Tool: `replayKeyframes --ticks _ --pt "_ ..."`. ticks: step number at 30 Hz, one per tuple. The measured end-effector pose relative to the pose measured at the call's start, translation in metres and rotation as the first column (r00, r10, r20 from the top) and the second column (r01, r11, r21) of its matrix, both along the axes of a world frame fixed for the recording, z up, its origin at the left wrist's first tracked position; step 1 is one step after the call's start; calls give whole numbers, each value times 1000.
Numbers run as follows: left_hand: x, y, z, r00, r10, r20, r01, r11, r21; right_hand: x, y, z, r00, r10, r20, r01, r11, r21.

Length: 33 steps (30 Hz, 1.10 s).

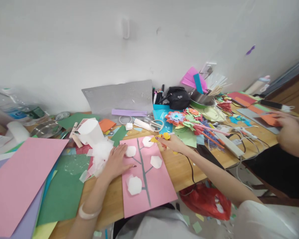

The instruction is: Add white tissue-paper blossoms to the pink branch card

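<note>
A pink paper sheet [156, 191] lies on the wooden table, with a dark branching stem [145, 179] down its middle. Several white paper pieces sit at the branch ends, among them one at the lower left [135, 185] and one at the right [155, 162]. My left hand [119, 160] rests on the sheet's left edge with its fingers spread, close to the upper left white piece [131, 151]. In my right hand [173, 142] is a yellow glue gun [161, 136], its nozzle at the top white piece [148, 142]. A black cord [191, 167] trails below it.
Colored paper sheets [27, 186] are stacked at the left, beside crumpled white tissue [101, 152]. Layered paper flowers [176, 117], scissors [156, 125] and a power strip [229, 144] lie behind and to the right. Another person's hands [290, 129] are at the far right. A red bag [206, 202] sits below.
</note>
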<state>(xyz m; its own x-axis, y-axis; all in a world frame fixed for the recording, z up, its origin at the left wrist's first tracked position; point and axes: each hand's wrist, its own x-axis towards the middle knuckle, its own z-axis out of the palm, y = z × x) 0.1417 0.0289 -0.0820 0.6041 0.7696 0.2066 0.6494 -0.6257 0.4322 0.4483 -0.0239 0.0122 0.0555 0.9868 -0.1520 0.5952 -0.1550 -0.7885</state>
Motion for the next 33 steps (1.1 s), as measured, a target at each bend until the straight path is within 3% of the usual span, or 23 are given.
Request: replayKeyframes --ticks 5,14,20,33 --pt "1 -2 1 1000 2 -29 -2 1000 -12 -7 12 -2 998 -40 58 41 999 -19" --pt "3 -7 18 992 1 -130 -19 991 -134 -7 20 -1 989 -27 143 34 998 -46" --pt "3 -7 19 987 -1 -162 -21 991 -134 -5 27 -2 985 37 169 -27 998 -60" --pt "1 -9 20 989 -9 -148 -6 995 -99 -14 40 2 958 -10 286 40 994 -100"
